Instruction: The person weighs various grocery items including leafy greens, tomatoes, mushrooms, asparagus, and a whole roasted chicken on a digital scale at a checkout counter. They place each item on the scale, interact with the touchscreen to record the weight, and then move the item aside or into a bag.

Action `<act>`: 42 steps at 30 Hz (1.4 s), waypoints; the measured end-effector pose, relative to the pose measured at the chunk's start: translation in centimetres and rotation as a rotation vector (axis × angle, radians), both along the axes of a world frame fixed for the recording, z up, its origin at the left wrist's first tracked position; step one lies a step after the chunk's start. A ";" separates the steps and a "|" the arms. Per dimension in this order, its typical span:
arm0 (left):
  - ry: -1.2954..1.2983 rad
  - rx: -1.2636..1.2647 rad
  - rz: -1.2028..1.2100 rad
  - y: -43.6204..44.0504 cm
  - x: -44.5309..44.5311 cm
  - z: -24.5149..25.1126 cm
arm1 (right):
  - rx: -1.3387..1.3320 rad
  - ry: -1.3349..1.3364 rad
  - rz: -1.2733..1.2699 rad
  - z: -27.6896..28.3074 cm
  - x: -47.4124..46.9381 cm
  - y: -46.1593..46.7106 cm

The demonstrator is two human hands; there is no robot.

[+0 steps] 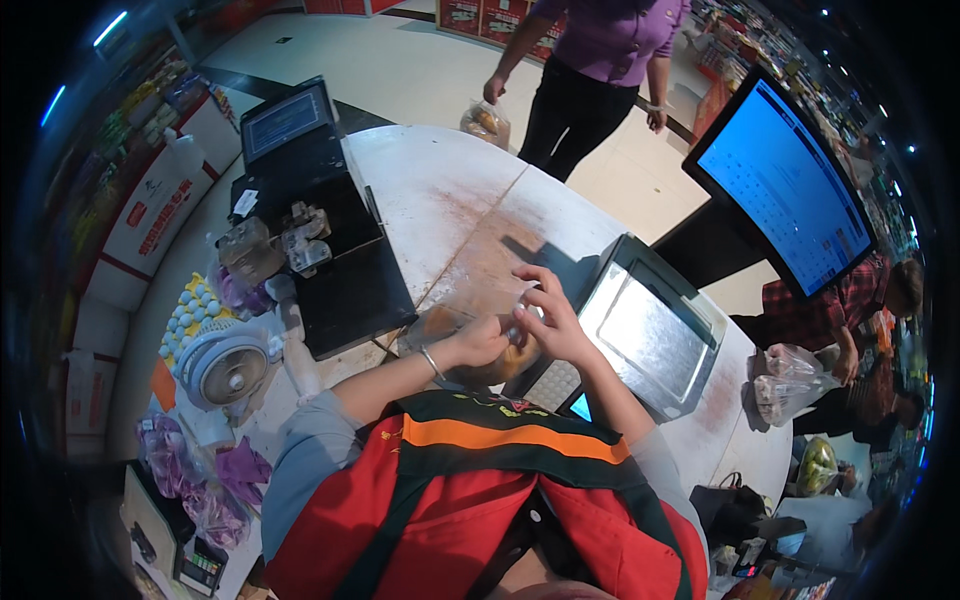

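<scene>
A clear plastic bag (pixel 466 373) with round, orange-yellow items in it, perhaps fruit, rests on the white counter (pixel 409 169) close to my chest. My left hand (pixel 481 342) is closed around the gathered top of the bag. Just to its right, my right hand (pixel 553 319) has its thumb and fingers bent around a pale bit of the same plastic. My forearms partly cover the bag. Beside my right wrist stands a weighing scale with a shiny metal plate (pixel 651 322).
Left of the bag sits a black register box (pixel 352 300) with a small screen (pixel 285 124) behind. A fan (pixel 225 367) and eggs (pixel 193 311) stand further left. A monitor (pixel 787 187) rises at right. Across the counter, a person (pixel 611 45) carries a bag (pixel 486 124); another person (pixel 825 300) stands right.
</scene>
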State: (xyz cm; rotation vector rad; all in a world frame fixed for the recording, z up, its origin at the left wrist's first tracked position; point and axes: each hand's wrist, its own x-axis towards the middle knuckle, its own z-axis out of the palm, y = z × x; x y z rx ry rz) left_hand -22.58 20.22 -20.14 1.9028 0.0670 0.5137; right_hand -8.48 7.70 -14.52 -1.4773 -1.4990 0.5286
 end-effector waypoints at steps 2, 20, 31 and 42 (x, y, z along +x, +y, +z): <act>0.232 -0.385 0.092 0.6 -0.9 1.5 | -0.028 0.214 0.060 1.0 -0.6 1.9; -0.350 -0.320 0.808 14.8 -13.5 13.4 | -0.014 0.065 0.269 2.2 -4.7 9.7; -0.585 -0.332 0.923 14.1 -12.2 11.6 | -0.072 -0.398 0.355 0.4 -13.5 22.5; -0.298 -0.197 0.809 14.3 -12.7 12.7 | -0.076 -0.266 0.150 1.3 -12.1 21.0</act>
